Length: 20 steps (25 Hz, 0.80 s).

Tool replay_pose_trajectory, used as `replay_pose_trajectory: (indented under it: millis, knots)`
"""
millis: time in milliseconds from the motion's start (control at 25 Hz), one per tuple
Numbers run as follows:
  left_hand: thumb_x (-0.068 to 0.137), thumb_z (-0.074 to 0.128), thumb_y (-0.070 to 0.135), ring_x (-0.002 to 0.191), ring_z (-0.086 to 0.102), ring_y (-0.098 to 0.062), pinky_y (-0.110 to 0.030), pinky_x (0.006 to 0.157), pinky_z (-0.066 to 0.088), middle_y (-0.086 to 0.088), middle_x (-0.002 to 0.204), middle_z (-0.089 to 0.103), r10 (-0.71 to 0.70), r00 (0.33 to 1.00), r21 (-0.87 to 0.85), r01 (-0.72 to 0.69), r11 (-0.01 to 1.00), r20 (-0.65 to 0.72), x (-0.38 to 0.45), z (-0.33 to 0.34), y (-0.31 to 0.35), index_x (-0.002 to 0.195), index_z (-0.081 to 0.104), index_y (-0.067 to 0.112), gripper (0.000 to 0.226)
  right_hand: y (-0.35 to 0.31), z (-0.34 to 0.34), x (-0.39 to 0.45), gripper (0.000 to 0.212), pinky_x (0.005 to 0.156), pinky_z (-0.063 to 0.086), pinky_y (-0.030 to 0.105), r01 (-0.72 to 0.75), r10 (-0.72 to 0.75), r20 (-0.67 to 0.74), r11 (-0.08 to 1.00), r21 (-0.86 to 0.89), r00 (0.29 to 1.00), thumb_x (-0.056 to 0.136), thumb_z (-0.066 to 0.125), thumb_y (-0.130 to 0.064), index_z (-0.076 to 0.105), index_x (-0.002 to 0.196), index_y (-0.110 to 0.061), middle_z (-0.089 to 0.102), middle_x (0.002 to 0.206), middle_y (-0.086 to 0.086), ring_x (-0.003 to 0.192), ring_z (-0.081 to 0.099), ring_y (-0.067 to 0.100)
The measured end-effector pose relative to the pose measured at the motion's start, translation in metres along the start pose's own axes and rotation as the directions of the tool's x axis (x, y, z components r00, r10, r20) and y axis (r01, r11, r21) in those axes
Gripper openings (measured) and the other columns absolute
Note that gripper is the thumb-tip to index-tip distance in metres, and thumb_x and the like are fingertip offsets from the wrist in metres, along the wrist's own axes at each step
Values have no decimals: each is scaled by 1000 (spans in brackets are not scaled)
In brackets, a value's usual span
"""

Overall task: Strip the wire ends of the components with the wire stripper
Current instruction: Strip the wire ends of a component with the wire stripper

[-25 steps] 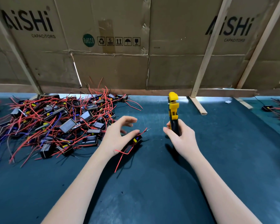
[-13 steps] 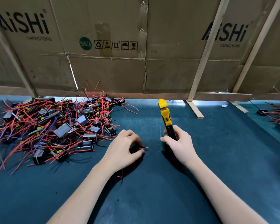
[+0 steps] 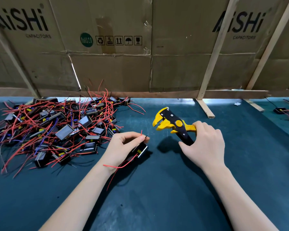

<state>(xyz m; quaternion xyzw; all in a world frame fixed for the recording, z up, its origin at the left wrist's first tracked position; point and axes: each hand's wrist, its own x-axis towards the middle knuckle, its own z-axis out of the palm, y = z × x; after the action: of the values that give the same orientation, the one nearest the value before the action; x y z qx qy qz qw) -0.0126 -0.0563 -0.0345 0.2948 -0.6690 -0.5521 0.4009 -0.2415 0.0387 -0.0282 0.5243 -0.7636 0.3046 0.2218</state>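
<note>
Cardboard sheets [image 3: 110, 70] printed with a capacitor brand are standing behind a dark teal bench [image 3: 157, 189]. Lying on its left side is a heap of small black parts [image 3: 57, 129] tangled in red wires. The left hand [image 3: 123, 147] is curling round one black part [image 3: 140, 150] and pinching a thin wire end [image 3: 144, 136] between its fingertips. Just to the right, the right hand [image 3: 205, 144] is gripping the handles of a yellow-and-black wire stripper [image 3: 171, 123], whose jaws are standing apart and pointing left toward the wire end.
</note>
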Motion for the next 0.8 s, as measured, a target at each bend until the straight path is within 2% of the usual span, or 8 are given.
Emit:
replay_pose_trajectory:
  millis: [120, 240, 400, 520, 720, 800]
  knots:
    - [87, 69, 8, 87, 72, -11, -17, 81, 52, -3, 89, 78, -9, 999, 67, 6, 998, 46, -1, -3, -5, 83, 77, 19, 14, -5, 5, -5, 48, 66, 35, 38, 73, -77, -31, 992, -99, 997, 55, 82, -33, 58, 86, -5, 54, 73, 5, 67, 51, 32]
    - [83, 75, 5, 78, 69, -9, -21, 80, 54, -1, 83, 77, 7, 998, 227, -20, 974, 60, -1, -2, -11, 80, 76, 21, 16, -7, 10, -9, 48, 64, 35, 38, 114, -120, -37, 983, -144, 992, 55, 81, -35, 55, 81, -6, 52, 70, 5, 64, 50, 31]
    - [81, 78, 9, 71, 67, -8, -22, 76, 54, -1, 77, 75, 33, 999, 288, -35, 957, 13, -1, -1, -17, 76, 76, 18, 10, -7, 15, -11, 47, 65, 35, 38, 120, -123, -5, 980, -158, 992, 53, 81, -35, 55, 80, -6, 52, 70, 6, 64, 49, 31]
    - [81, 78, 9, 70, 66, -8, -21, 73, 52, -2, 76, 75, 21, 999, 258, -13, 966, -30, -3, 0, -18, 78, 77, 12, 4, -7, 17, -15, 47, 64, 36, 38, 125, -126, 2, 980, -155, 992, 52, 81, -34, 53, 78, -6, 51, 68, 5, 63, 49, 30]
    - [82, 75, 3, 75, 66, -14, -26, 78, 51, -15, 84, 75, -25, 994, 96, 35, 995, -110, -4, 2, -15, 82, 76, 2, 1, -7, 18, -15, 46, 64, 34, 37, 132, -135, -5, 978, -159, 991, 52, 80, -35, 51, 77, -8, 49, 67, 4, 62, 47, 30]
    - [82, 74, 2, 76, 67, -16, -26, 79, 53, -15, 83, 75, -27, 995, 107, 38, 994, -100, -4, 1, -16, 84, 76, 0, 3, -11, 18, -16, 46, 63, 34, 37, 140, -144, -13, 978, -154, 990, 53, 79, -36, 51, 76, -9, 49, 67, 3, 62, 47, 30]
